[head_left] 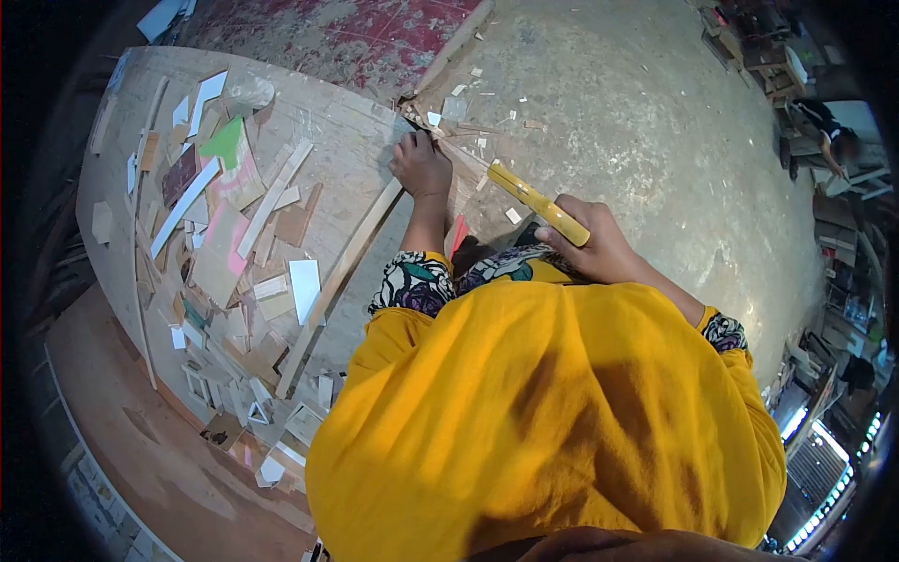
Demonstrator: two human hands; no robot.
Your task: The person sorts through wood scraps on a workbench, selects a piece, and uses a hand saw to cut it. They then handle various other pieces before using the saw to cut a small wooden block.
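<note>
My left hand [421, 167] is closed with its knuckles up at the table's far corner. It is shut on the end of a long wooden strip [342, 281], which runs back across the tabletop [318, 112] under my wrist. My right hand [599, 242] grips a yellow-handled tool [534, 201]. A thin, pale blade reaches from that handle toward my left hand, its tip right beside the table corner.
Wood offcuts, white-faced strips [185, 208] and a green-and-pink board piece [225, 239] litter the table on the left. Small chips lie on the concrete floor [637, 122]. Another person [833, 140] is at the far right, among stacked materials.
</note>
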